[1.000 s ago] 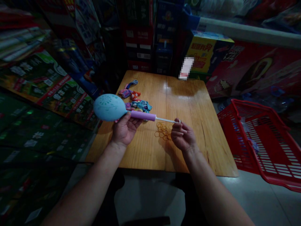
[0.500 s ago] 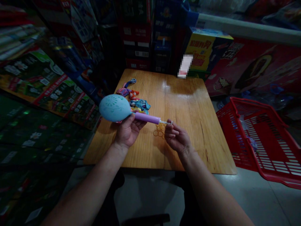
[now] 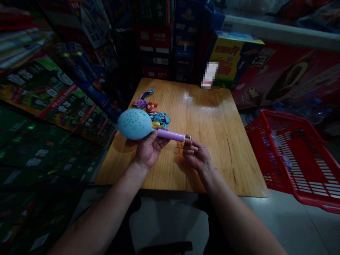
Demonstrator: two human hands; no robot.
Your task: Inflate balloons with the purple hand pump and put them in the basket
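Balloon (image 3: pixel 135 124), pale blue and inflated, sits on the end of purple plastic tube (image 3: pixel 170 135). Left hand (image 3: pixel 150 150) is closed around the tube near the balloon; right hand (image 3: pixel 196 154) pinches the thin rod (image 3: pixel 187 138) at its far end. Rubber bands (image 3: pixel 179 147) and deflated balloons (image 3: pixel 150 109) lie on wooden surface (image 3: pixel 225 152) below; red basket (image 3: pixel 281 156) sits beyond its right edge.

One left hand (image 3: pixel 148 150), one right hand (image 3: pixel 196 154) — one balloon (image 3: pixel 135 124) — one basket (image 3: pixel 284 156)

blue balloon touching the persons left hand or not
Touching: the head view shows the blue balloon resting against the fingers of the left hand, at its neck by the purple pump tube.
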